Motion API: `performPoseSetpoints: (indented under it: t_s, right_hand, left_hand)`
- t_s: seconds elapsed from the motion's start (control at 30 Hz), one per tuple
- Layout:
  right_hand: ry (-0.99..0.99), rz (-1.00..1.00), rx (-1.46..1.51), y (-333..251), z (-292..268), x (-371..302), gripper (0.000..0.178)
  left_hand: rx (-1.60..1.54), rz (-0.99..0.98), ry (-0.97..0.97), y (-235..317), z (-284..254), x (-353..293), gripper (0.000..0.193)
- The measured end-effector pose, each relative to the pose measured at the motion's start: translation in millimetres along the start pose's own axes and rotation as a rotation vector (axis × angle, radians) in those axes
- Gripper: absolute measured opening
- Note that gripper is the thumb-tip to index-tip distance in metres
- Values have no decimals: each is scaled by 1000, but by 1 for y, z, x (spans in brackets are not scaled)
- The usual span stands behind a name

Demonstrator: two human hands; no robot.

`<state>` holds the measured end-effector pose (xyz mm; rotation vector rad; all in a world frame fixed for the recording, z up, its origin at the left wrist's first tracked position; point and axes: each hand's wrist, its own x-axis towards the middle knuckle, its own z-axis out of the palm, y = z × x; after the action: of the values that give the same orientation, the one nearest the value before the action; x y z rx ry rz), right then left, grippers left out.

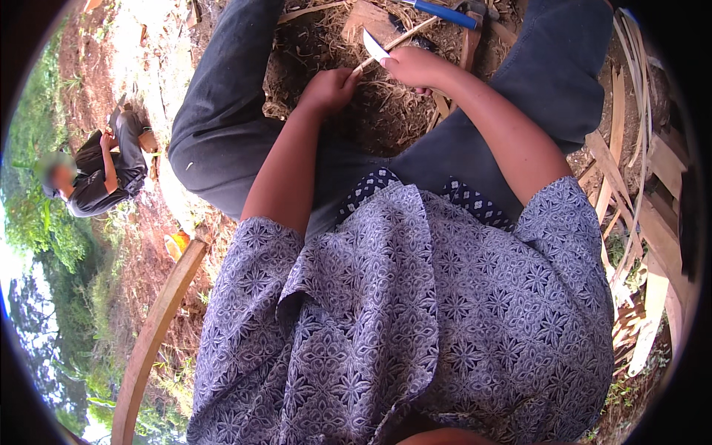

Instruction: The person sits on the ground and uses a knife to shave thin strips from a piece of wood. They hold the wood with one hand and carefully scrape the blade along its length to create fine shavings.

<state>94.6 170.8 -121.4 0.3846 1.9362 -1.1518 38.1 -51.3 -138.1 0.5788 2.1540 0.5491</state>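
My left hand (328, 92) is closed around the near end of a thin pale stick (410, 33), which slants away to the upper right between my knees. My right hand (417, 67) grips a knife, its handle hidden in the fingers. The bright knife blade (374, 47) points up and left and lies against or just over the stick, close to my left fingers. Beyond the hands, a wooden block (365, 21) rests among shavings (304, 63) on the ground. A blue-handled tool (447, 13) lies past the stick's far end.
Wooden strips and offcuts (615, 159) are piled along my right side. A wooden-handled tool (470, 46) lies near my right knee. On the left stands a curved-looking wooden beam (159, 319). Farther left, another person (107, 167) sits on the reddish ground.
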Motion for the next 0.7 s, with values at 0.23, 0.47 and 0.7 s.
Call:
performPoseSetpoints:
  t_s: [0.23,0.47,0.7]
  right_hand:
    - [7,35,-52,1,2,-15,40]
    - [82,-75,-156,0,11,-14,41]
    - [127,-104,-32,-11,25,1,39]
  left_hand:
    - [-3,19,37,-1,0,1,36]
    - [0,10,26,-1,-1,1,32]
    - [24,59,37,1,-1,-2,34]
